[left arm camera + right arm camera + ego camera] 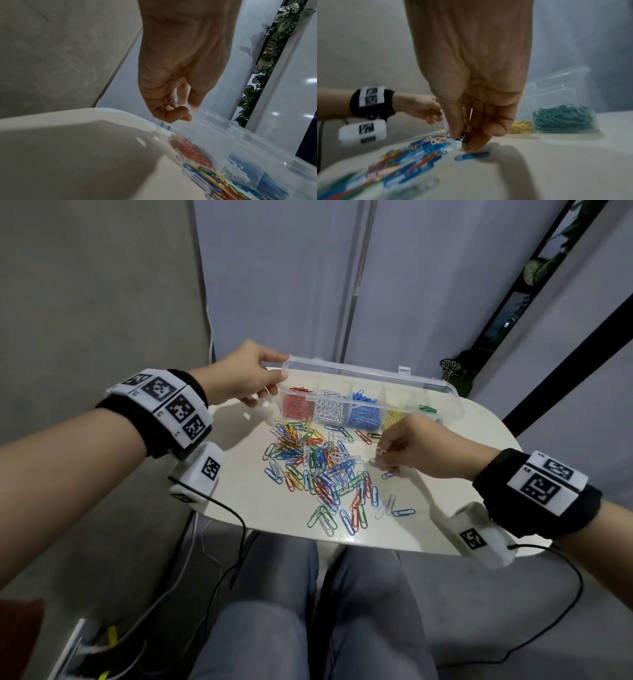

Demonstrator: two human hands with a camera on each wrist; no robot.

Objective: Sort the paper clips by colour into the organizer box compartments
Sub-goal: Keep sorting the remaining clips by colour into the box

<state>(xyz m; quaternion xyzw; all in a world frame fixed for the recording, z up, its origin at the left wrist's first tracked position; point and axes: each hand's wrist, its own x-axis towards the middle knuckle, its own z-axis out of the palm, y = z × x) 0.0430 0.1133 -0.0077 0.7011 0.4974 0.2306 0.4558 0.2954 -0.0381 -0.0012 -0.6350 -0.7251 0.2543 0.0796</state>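
A small cream round-cornered worktop (239, 508) stands between a grey wall and pale panels. The clear plastic organizer box (363, 371) spans its far edge; the left hand (243, 374) grips the lid corner. Mixed coloured paper clips (318, 470) lie mid-worktop, where the right hand (411, 446) pinches several clips.

The left hand (246, 374) is reaching forward with thumb and fingers pinching, while the right hand (416, 445) is curling its fingertips (467, 144) downward, pinching.
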